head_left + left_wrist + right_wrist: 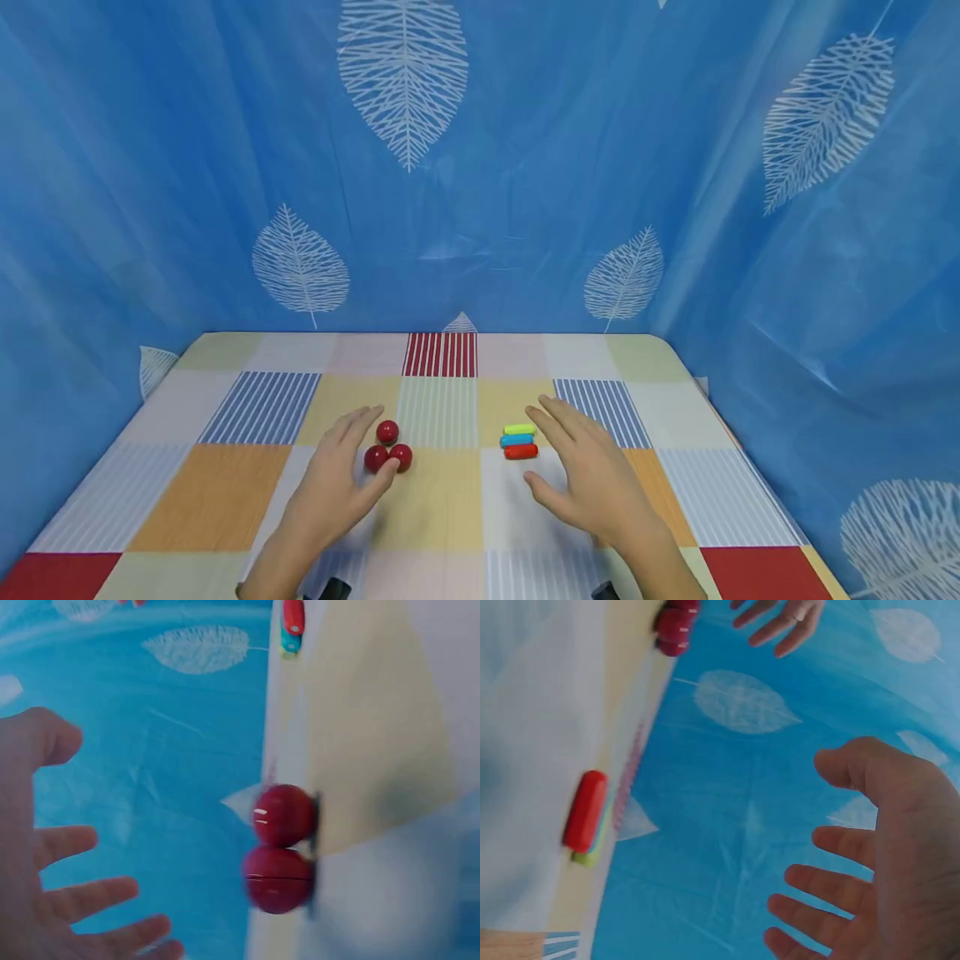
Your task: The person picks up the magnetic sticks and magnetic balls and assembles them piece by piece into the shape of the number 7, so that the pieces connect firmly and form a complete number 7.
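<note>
Three glossy red balls [387, 432] sit grouped on the patchwork cloth, left of centre. My left hand [341, 475] hovers just beside them, fingers spread and thumb apart, holding nothing. In the left wrist view two of the red balls [279, 879] show side by side, apart from the fingers. Right of centre lie three short sticks in a row: a yellow-green stick [520, 429], a blue stick [517, 440] and a red stick [521, 452]. Close to their right my right hand [588, 475] is held with fingers extended and thumb spread, grasping nothing.
A patchwork tablecloth [442, 500] covers the table. Behind it and along both sides hangs a blue curtain [525, 167] with white leaf prints. A strip of patterned cloth lies between the balls and the sticks.
</note>
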Demonstrator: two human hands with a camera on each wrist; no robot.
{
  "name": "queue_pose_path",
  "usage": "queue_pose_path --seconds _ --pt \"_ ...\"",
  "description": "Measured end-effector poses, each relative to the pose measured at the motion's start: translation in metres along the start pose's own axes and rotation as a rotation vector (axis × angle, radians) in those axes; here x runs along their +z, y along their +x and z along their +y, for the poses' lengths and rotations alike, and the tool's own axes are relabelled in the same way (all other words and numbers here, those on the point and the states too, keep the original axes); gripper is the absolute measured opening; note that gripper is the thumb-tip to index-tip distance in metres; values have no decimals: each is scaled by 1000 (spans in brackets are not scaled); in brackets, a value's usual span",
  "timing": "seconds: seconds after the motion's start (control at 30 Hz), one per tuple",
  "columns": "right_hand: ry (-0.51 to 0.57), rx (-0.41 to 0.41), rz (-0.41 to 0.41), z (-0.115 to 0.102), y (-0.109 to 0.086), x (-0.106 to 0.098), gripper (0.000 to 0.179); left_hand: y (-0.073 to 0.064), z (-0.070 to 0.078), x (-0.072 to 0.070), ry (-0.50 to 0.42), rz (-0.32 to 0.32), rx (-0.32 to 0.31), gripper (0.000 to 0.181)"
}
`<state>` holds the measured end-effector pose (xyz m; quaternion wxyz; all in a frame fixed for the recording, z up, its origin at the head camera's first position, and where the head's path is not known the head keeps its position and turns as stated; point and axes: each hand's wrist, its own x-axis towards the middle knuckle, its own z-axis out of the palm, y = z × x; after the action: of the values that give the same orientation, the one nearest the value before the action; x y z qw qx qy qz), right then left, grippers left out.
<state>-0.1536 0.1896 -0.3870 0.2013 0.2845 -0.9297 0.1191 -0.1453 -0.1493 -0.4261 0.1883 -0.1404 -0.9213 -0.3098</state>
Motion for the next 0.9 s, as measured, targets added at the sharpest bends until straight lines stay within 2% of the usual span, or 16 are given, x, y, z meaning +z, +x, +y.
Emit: queue_pose_path --seconds 0.17,0.27,0.37,0.47,0.63,0.9 --pt "-22 -53 23 14 11 13 67 6 -22 11 -157 104 -31 51" --pt "-24 -61 18 21 17 22 62 6 -33 19 -227 106 -54 46" --pt "-15 -73 22 27 21 32 57 6 -41 27 -272 81 -83 41" --pt "19 -90 16 32 26 42 53 5 -46 34 -247 68 -96 37" --pt "70 -76 -41 34 31 56 47 6 -51 38 -122 62 -105 31" --pt "45 -20 -197 40 28 69 22 7 -50 35 -67 -37 -146 28"
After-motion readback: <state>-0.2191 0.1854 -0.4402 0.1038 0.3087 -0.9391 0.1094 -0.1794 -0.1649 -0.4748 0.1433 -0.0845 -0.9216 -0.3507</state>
